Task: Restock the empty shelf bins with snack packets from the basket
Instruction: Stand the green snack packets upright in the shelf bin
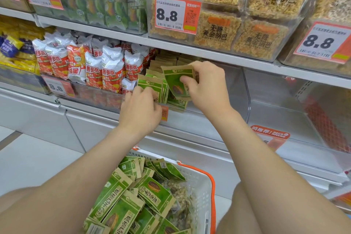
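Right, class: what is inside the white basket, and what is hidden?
Green and brown snack packets lie piled, with clear bags of pale pieces among them. The left forearm hides the basket's left side; its bottom is buried.

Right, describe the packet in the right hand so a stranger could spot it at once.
Start at the shelf under the rice cracker bins. At the clear bin beside the red-and-white packets, the right hand pinches a green packet. It alone is tilted; its neighbours stand in a row.
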